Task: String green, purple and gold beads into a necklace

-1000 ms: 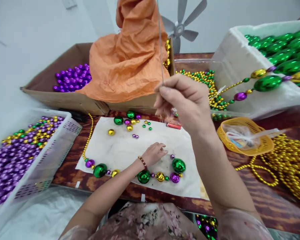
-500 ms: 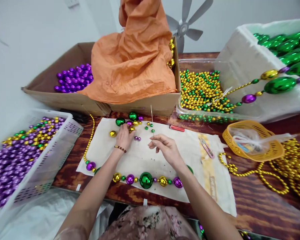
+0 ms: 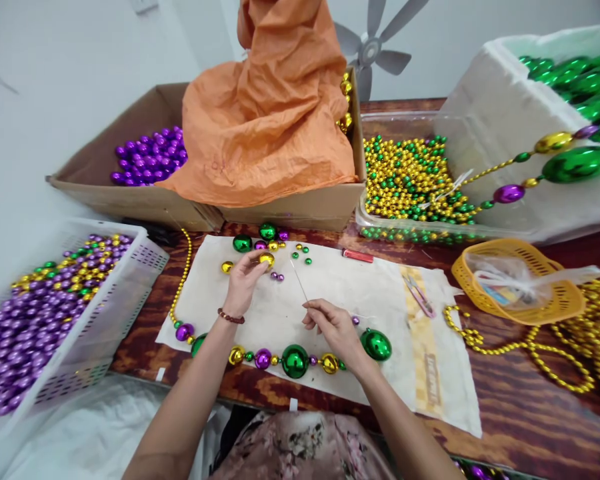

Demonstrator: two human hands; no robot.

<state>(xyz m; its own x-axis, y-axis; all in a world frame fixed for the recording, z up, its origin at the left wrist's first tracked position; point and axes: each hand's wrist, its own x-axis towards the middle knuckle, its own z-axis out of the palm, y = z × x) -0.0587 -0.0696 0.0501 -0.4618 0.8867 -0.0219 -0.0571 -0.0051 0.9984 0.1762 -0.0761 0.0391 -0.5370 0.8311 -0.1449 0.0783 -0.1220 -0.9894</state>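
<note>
My left hand (image 3: 245, 283) is closed on a gold bead (image 3: 267, 259), lifted a little above the white cloth (image 3: 280, 313). Between the thumb and fingers of my right hand (image 3: 327, 323) is a long thin needle (image 3: 299, 280), its tip slanting up and left. Below both hands runs a strung row of beads, with a large green bead (image 3: 295, 361) in the middle and another big green bead (image 3: 377, 345) by my right wrist. Loose small green beads (image 3: 306, 251), two tiny purple beads (image 3: 277, 276) and a loose gold bead (image 3: 227, 267) lie near my left hand.
A cardboard box (image 3: 280, 207) under orange cloth (image 3: 270, 133) stands behind. To the left is a white basket (image 3: 95, 333) of purple beads. A red lighter (image 3: 358, 256), thread snips (image 3: 420, 297) and a yellow basket (image 3: 510, 313) lie to the right.
My left hand has picked up a gold bead from the cloth and raised it. My right hand has moved down with the needle, which now leans left.
</note>
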